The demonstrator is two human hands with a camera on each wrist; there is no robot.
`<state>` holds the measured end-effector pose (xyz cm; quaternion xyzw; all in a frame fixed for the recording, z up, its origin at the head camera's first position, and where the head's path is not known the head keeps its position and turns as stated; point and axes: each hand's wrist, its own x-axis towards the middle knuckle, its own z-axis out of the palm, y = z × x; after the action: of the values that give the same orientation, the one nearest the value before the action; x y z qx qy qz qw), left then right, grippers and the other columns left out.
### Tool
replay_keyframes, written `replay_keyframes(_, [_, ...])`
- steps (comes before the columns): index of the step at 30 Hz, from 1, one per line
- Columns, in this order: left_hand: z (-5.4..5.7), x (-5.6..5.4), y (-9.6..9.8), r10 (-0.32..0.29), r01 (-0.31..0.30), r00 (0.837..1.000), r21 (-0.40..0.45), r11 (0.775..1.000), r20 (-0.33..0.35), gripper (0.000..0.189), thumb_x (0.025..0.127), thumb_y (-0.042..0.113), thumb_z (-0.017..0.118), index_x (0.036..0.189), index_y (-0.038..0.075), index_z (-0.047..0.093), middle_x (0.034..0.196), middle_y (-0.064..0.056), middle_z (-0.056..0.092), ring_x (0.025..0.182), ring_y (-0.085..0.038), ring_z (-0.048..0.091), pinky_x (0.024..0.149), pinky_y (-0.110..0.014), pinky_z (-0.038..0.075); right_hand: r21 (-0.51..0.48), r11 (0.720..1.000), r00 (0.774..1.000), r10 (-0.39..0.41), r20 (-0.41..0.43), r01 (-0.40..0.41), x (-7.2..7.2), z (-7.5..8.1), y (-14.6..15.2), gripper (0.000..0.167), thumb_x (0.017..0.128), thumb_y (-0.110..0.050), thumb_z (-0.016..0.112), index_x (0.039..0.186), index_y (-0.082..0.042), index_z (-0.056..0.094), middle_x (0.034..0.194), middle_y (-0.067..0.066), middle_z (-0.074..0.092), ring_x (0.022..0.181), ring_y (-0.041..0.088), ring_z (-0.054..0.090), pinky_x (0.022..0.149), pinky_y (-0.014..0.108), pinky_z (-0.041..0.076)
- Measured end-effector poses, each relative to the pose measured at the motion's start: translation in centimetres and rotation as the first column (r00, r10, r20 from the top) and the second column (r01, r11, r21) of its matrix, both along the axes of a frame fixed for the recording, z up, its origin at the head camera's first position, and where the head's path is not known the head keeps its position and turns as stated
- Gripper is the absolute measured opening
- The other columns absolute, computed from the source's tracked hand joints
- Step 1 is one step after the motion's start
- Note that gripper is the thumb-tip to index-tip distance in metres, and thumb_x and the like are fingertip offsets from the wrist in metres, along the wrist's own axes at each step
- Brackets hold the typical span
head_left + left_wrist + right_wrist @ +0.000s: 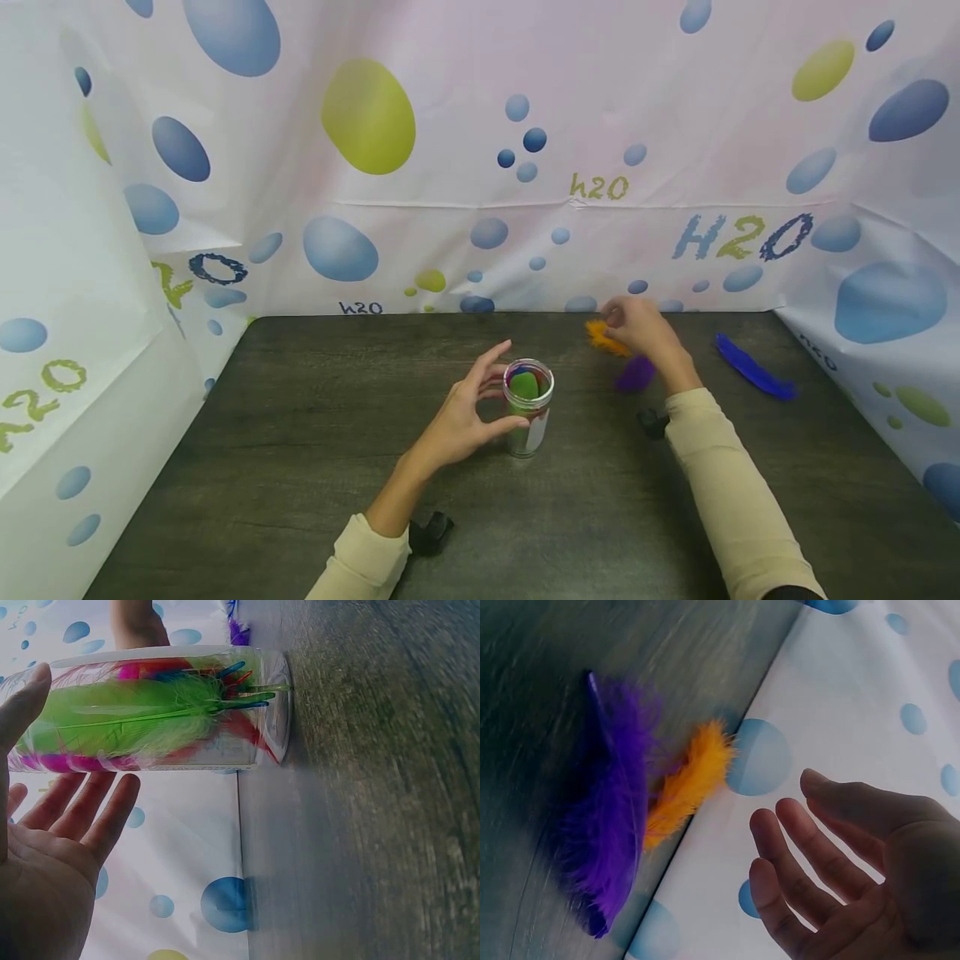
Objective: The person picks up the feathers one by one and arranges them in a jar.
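A clear jar (pixel 537 433) stands upright on the table with green, red, pink and blue feathers (pixel 127 712) inside. Around its left side my left hand (pixel 463 414) is spread, thumb in front and fingers (pixel 112 814) behind; whether they touch the glass I cannot tell. My right hand (pixel 636 327) is held above the table near an orange feather (pixel 694 784), fingers loosely bent with nothing between them. Beside that one lies a purple feather (pixel 615 817). Farther right on the table is a blue feather (pixel 752 367).
The dark wood table (pixel 315 467) ends at a white backdrop (pixel 450 167) with blue and green spots, which rises at the back and both sides. A black wrist camera (pixel 430 533) sits under the left wrist, another (pixel 652 423) at the right.
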<state>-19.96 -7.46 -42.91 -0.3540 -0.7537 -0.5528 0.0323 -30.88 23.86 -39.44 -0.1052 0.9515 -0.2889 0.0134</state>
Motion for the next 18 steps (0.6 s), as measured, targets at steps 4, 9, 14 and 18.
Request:
replay_keyframes(4, [0.0,0.0,0.0,-0.004,0.004,1.0,0.002,1.0,-0.006,0.099,0.083,-0.003,0.085,0.162,0.004,0.026,0.135,-0.021,0.063,0.124,-0.033,0.063,0.106,-0.038,0.054,0.028,0.999,0.999,0.017,0.031,-0.017,-0.6,-0.1,-0.1,0.034,0.097,0.005,0.065,0.129,0.014,0.06,0.123,0.033,0.064,0.115,0.047,0.062,0.101,0.058,0.053])
replay_keyframes(9, [0.0,0.0,0.0,-0.006,0.006,1.0,0.006,1.0,-0.005,0.099,0.083,-0.003,0.085,0.162,0.005,0.026,0.135,-0.021,0.063,0.124,-0.033,0.063,0.106,-0.038,0.054,0.077,0.995,0.998,0.061,0.018,-0.062,-1.6,-0.4,-0.2,0.031,0.094,0.01,0.064,0.124,0.013,0.062,0.124,0.032,0.064,0.118,0.048,0.06,0.104,0.06,0.05])
replay_keyframes(14, [0.0,0.0,0.0,-0.009,0.009,1.0,0.007,1.0,0.0,0.099,0.083,-0.003,0.085,0.162,0.004,0.026,0.135,-0.021,0.063,0.125,-0.033,0.063,0.106,-0.038,0.054,0.122,0.989,0.996,0.085,0.016,-0.086,-2.6,-0.9,-0.4,0.03,0.09,0.015,0.062,0.12,0.012,0.064,0.121,0.031,0.065,0.117,0.048,0.06,0.101,0.06,0.051])
replay_keyframes(18, [0.0,0.0,-0.1,-0.01,0.01,1.0,0.007,1.0,-0.004,0.099,0.083,-0.003,0.085,0.162,0.004,0.026,0.134,-0.021,0.063,0.124,-0.033,0.063,0.106,-0.038,0.054,0.117,0.989,0.996,0.087,0.036,-0.09,-3.2,-1.3,-0.5,0.033,0.089,0.016,0.062,0.122,0.014,0.063,0.123,0.032,0.065,0.118,0.049,0.06,0.102,0.059,0.051])
